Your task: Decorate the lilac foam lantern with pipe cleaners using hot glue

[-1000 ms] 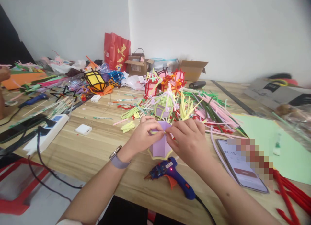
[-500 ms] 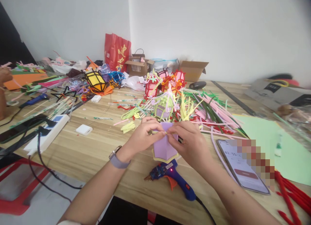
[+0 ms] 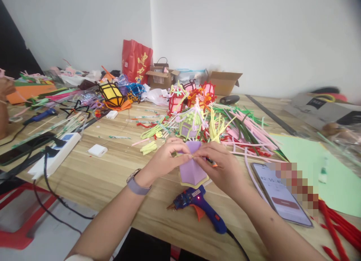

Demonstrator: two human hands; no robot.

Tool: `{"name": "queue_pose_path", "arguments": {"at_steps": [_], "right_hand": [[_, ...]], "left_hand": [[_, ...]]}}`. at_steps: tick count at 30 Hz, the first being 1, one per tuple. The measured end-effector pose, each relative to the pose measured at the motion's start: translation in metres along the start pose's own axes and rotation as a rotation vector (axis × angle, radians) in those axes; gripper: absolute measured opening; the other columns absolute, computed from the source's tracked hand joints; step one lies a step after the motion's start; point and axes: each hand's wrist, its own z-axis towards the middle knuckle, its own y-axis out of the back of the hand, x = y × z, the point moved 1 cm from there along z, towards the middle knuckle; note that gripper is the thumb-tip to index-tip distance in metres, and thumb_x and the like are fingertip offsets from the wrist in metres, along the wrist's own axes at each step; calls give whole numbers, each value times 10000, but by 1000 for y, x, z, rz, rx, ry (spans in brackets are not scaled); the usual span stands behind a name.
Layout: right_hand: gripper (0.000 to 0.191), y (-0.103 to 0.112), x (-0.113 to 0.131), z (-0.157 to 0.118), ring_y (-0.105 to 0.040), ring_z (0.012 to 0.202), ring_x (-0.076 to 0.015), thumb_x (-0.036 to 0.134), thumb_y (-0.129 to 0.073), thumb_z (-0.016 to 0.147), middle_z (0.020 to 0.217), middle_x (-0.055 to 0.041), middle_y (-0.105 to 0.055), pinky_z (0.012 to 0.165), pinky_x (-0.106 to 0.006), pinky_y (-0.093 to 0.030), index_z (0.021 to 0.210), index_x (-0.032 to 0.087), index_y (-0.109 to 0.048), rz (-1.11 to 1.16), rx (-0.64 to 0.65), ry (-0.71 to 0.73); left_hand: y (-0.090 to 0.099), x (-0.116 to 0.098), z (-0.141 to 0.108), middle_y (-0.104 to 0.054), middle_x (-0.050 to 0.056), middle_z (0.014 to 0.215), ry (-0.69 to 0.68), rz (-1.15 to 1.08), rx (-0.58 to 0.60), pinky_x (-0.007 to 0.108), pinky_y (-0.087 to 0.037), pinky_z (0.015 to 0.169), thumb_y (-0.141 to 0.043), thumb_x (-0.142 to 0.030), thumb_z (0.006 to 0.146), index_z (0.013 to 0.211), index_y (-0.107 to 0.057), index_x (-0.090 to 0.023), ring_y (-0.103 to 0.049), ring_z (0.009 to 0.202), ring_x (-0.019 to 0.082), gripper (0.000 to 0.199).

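Observation:
A purple folded paper piece (image 3: 192, 171) with pale yellow fuzzy trim along its lower edge is between my hands. My left hand (image 3: 172, 156) is closed, thumb and fingertips pinching at its upper middle. Right against those fingertips, my right hand (image 3: 221, 160) also pinches, with something small and yellowish at the meeting point, mostly hidden by the fingers. Just below the piece, a blue glue gun (image 3: 210, 213) lies on its side with a red light lit and its nozzle toward the left.
Behind my hands sit a purple-and-green pipe-cleaner lantern (image 3: 189, 129) and heaped pipe cleaners (image 3: 251, 129). On the right are a phone (image 3: 282, 193) and green sheets (image 3: 338, 178); on the left, a power strip (image 3: 58, 156). Another person's hand (image 3: 5, 88) shows at the far left.
The purple paper piece has tilted slightly, its lower edge shifting a little to the right. My right hand's fingers have moved slightly; both hands keep their pinch. The glue gun stays put.

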Motion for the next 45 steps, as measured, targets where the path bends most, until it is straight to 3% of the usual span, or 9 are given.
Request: {"name": "queue_pose_path", "arguments": {"at_steps": [7, 14, 22, 24, 26, 30, 33, 40, 45], "right_hand": [[84, 3, -10, 0, -594, 826, -203, 244, -584, 914, 875, -53, -684, 749, -349, -410, 911, 205, -659, -216, 31, 31], [132, 9, -12, 4, -570, 852, -213, 212, -539, 932, 867, -45, -700, 839, -380, -376, 829, 202, -622, -333, 51, 111], [133, 5, -11, 6, -594, 896, -230, 219, -525, 942, 934, -65, -715, 845, -389, -394, 921, 199, -655, -432, -28, 74], [141, 10, -12, 5, -609, 891, -243, 221, -523, 935, 933, -88, -709, 804, -385, -417, 936, 182, -658, -437, -51, 13], [156, 17, -10, -2, -626, 781, -227, 232, -533, 919, 819, -76, -698, 693, -345, -435, 830, 189, -654, -414, 30, -92], [242, 19, 5, -36, -566, 449, -157, 296, -661, 822, 541, 12, -628, 432, -268, -279, 595, 229, -610, -306, 526, -320], [183, 8, 20, -65, -623, 493, -201, 312, -798, 654, 597, -5, -678, 437, -266, -257, 653, 229, -635, -329, 716, -379], [153, -4, 24, -91, -632, 624, -174, 83, -642, 683, 718, -1, -679, 536, -245, -395, 747, 217, -605, -98, 673, -657], [116, 13, 21, -98, -546, 619, -141, 126, -543, 728, 697, 23, -602, 547, -244, -416, 789, 225, -540, 384, 540, -803]], "left_hand": [[2, 5, 1, -654, 46, 843, 51, 19, -29, 341, -389, 946, -626, -335, 850, 806, -723, -190, -536, 1018, 225, 180], [1, 8, -2, -625, 55, 925, 101, 43, -29, 344, -412, 936, -648, -355, 830, 886, -726, -183, -536, 1006, 219, 197], [1, 4, -1, -652, 44, 907, 100, 63, 18, 336, -418, 932, -634, -360, 824, 813, -717, -196, -538, 1016, 221, 185], [3, 3, 0, -651, 34, 834, 133, 34, -9, 319, -428, 863, -620, -372, 828, 763, -703, -186, -566, 915, 208, 214], [5, 4, 1, -640, 22, 775, 202, -44, -64, 296, -430, 772, -606, -395, 828, 733, -687, -176, -572, 801, 185, 252], [7, 9, 2, -661, 13, 781, 355, -261, -203, 263, -418, 681, -621, -436, 785, 809, -691, -165, -565, 741, 168, 281], [6, 11, 3, -659, 11, 784, 377, -316, -261, 253, -413, 664, -640, -436, 747, 816, -692, -156, -553, 744, 165, 292], [8, 13, 7, -597, -13, 681, 369, -361, -377, 229, -373, 599, -631, -340, 728, 708, -644, -150, -503, 664, 131, 191], [11, 19, 8, -635, 1, 704, 376, -374, -432, 236, -382, 605, -646, -354, 715, 742, -665, -142, -534, 671, 140, 215]]}}
